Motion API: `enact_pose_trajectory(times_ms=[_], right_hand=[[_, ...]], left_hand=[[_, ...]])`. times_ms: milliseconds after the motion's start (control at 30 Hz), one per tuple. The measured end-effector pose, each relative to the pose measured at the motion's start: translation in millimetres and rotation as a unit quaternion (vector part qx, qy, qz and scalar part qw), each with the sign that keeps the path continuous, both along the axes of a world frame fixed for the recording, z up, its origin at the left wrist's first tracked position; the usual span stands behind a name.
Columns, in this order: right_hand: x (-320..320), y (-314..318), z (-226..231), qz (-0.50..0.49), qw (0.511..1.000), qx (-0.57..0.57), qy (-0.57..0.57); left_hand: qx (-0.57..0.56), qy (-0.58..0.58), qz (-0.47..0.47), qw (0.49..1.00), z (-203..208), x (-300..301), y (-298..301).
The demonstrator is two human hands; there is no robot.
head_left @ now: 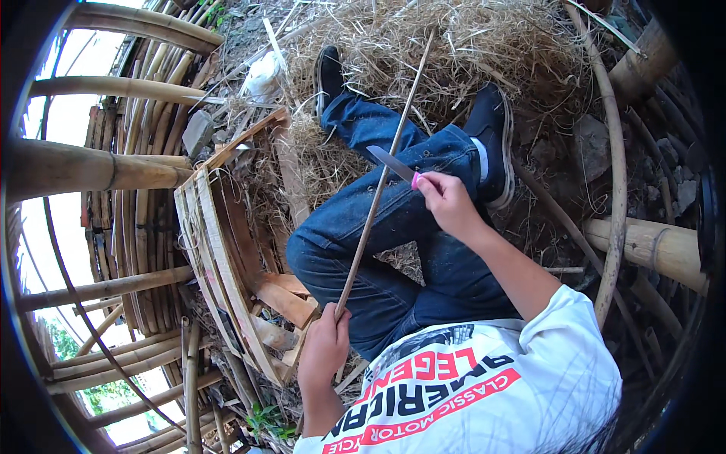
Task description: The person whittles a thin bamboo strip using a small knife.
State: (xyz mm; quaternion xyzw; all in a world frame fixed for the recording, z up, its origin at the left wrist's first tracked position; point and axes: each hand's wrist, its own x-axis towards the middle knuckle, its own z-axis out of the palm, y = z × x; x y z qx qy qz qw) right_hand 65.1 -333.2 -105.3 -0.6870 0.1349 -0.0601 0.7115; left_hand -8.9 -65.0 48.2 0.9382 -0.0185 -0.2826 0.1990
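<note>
My left hand (324,344) is closed around the lower part of a long, thin bamboo strip (368,219). The strip slants up across my jeans, and its far end reaches over the pile of shavings. In my right hand (448,203) is a knife (395,164) with a pink handle, mostly covered by my fingers. Its blade points up and left and crosses the strip above my thigh; whether the edge touches the strip I cannot tell. My legs are bent and crossed under both hands.
Pale shavings (484,45) lie heaped beyond my shoes. A wooden crate (219,265) stands left of my knee, near a grey block (198,132). Bamboo poles (98,170) form a frame along the left. A curved pole (614,166) and a thick bamboo post (650,246) are at the right.
</note>
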Motion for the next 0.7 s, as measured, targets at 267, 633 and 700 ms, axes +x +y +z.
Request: enact_pose_trajectory(times_ms=[267, 633, 700], right_hand=[[7.1, -8.3, 2.4, 0.023, 0.997, 0.061, 0.04], [6.6, -3.9, 0.1, 0.057, 0.993, 0.097, 0.047], [4.1, -7.3, -1.1, 0.075, 0.988, 0.12, 0.054]], left_hand=[[0.068, -0.067, -0.021, 0.995, 5.5, -3.5, -16.6], [0.074, -0.089, -0.021, 0.993, -1.1, -5.2, -12.5], [0.065, -0.08, -0.012, 0.995, -0.8, -3.5, -7.8]])
